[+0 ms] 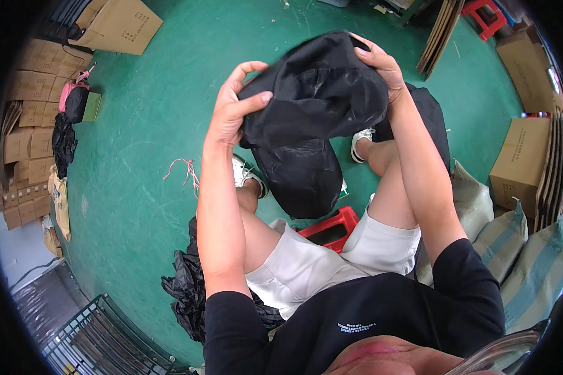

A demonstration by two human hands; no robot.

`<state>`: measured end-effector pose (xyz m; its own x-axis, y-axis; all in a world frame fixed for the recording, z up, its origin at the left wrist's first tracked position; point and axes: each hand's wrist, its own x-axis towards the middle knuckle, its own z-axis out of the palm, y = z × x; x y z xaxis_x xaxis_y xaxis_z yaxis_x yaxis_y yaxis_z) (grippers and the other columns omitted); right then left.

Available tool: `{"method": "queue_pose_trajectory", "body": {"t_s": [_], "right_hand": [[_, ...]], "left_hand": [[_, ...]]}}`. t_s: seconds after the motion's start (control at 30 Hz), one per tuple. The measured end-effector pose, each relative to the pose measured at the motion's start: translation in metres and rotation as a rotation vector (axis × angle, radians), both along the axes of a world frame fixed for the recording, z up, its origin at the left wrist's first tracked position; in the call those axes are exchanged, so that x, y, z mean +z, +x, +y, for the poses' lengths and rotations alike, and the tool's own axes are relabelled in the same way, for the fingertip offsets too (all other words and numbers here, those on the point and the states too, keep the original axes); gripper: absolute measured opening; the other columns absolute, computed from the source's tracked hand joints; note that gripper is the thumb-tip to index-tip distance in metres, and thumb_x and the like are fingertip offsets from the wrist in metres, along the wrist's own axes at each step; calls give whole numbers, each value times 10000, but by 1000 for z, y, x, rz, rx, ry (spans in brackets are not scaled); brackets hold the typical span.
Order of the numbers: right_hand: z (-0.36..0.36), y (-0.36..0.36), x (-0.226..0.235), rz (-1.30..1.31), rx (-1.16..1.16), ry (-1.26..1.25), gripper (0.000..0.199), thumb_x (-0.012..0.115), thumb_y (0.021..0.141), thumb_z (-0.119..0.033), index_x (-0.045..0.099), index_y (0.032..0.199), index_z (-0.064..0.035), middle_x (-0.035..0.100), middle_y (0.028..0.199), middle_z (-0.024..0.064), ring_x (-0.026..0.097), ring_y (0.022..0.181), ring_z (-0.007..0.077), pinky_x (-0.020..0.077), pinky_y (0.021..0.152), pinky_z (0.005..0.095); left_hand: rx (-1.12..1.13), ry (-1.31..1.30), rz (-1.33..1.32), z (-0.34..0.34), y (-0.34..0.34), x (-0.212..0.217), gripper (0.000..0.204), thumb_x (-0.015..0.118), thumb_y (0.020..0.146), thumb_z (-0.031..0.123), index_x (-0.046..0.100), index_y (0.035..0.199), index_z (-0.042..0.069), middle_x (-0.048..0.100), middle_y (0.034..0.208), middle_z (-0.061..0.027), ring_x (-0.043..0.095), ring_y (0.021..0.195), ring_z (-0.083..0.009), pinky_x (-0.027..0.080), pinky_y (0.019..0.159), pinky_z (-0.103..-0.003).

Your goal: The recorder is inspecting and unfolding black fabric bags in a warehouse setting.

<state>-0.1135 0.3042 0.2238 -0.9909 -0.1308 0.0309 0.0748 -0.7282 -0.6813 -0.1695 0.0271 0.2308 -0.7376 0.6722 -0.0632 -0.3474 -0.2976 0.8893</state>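
Observation:
Out in front of me I hold up a piece of black, shiny fabric (331, 94), shaped like a loose pouch or cover with folds across it. My left hand (234, 106) grips its left edge, the thumb lying on the near side. Its upper right edge is in my right hand (381, 65), thumb on top and the other fingers partly hidden. Below it, between my legs, is more black fabric (300, 178) with a rounded lower end; I cannot tell whether the two are joined. Another black fabric piece (428, 119) lies beyond my right forearm.
A red plastic stool (334, 228) stands between my thighs. Crumpled black material (184, 294) lies at my left side, and pink string (184, 172) on the green floor (131, 187). Woven sacks (503, 237) and a carton (519, 156) stand at right; stacked cartons (34, 125) line the left.

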Motion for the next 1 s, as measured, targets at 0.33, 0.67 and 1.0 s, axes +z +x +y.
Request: {"method": "queue_pose_trajectory", "body": {"t_s": [0.33, 0.67, 1.0], "right_hand": [[-21, -7, -11, -175, -58, 289, 341, 593, 907, -165, 563, 1197, 12, 641, 1086, 95, 631, 961, 162, 507, 873, 282], [107, 8, -106, -183, 185, 589, 429, 549, 914, -207, 482, 1274, 18, 555, 1234, 107, 512, 1153, 215, 367, 1030, 341], [-60, 1, 5, -592, -423, 322, 439, 563, 891, -234, 518, 1215, 58, 589, 1193, 138, 561, 1091, 235, 438, 976, 367]], "left_hand": [[-99, -288, 70, 2, 2, -8, 456, 663, 870, 258, 558, 1205, -32, 613, 1124, -83, 583, 980, -145, 465, 887, -280], [-2, 465, -351, 10, -4, -33, 277, 575, 919, 206, 614, 1005, -55, 684, 946, -147, 673, 813, -246, 549, 770, -364], [438, 368, -344, -35, 5, -3, 480, 669, 831, 443, 621, 1098, 47, 658, 1042, -108, 607, 989, -257, 465, 918, -415]]}}
